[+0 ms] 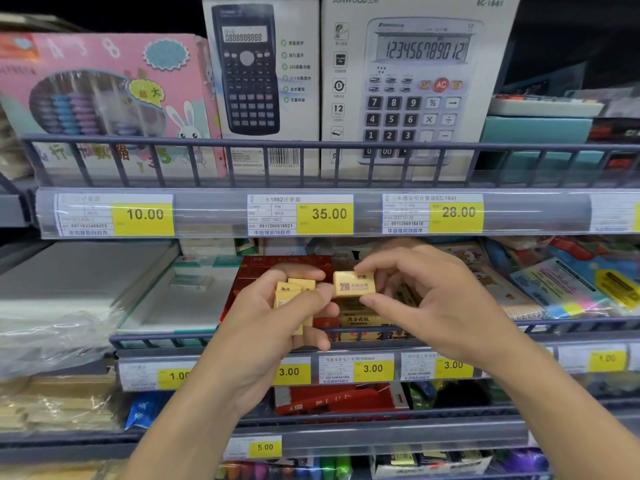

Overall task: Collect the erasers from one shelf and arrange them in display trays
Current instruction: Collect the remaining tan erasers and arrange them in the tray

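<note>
My left hand [277,313] grips a small stack of several yellow erasers [294,289] in front of the middle shelf. Just right of it, my right hand [433,296] pinches a single yellow eraser [353,284] marked 2B between thumb and fingertips, close beside the stack. Below and behind both hands sits a red display tray [249,278] on the shelf, holding more yellow erasers [360,320] at its front. My hands hide much of the tray.
A grey wire rail [166,339] fronts the shelf, with price labels [372,368] under it. A white and teal box [173,299] lies left of the tray; colourful stationery packs [561,289] lie right. Calculator boxes [415,81] stand on the shelf above.
</note>
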`<state>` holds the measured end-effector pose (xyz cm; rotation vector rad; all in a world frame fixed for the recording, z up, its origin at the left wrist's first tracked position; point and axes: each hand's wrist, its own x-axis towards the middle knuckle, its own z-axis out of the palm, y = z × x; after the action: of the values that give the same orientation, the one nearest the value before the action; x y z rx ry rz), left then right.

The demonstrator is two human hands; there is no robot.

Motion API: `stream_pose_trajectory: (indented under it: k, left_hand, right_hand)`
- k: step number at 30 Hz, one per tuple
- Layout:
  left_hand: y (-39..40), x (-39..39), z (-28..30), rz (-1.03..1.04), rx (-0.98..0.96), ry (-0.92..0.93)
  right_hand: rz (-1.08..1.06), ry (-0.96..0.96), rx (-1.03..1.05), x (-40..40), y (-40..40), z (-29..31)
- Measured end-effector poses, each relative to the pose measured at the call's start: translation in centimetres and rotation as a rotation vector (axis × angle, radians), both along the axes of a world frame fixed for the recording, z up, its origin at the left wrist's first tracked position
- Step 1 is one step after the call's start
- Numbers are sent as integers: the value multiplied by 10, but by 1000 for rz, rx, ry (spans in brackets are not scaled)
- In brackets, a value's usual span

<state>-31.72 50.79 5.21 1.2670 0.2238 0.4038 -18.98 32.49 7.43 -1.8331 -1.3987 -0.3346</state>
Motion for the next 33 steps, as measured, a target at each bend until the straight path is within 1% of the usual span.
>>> stream_pose_trajectory:
  k: [3,7,10,14,17,21,30,33]
  left_hand:
    - [2,1,-1,36,-15,18]
    - [5,1,-1,36,-22,1]
    - [7,0,-2,32,-8,-4]
    - [9,3,-3,31,-7,-2]
    - [8,5,-6,21,-5,-3]
    - [7,8,-9,5,-3,-17]
    - [7,9,-10,0,-3,-21]
    - [7,9,-10,-2,-7,-21]
  right_hand:
    - [-132,81,-63,13,-3,6]
    - [-320,127,-253,34,-17,10]
    - [-363,112,-325,40,-32,15]
    - [-394,118,-488,42,-42,17]
    - [-469,136,-579,46,-41,11]
    - [-523,162,-569,46,-28,1]
    - [-546,198,-522,42,-26,-3]
    - [-542,189,-549,41,-24,-3]
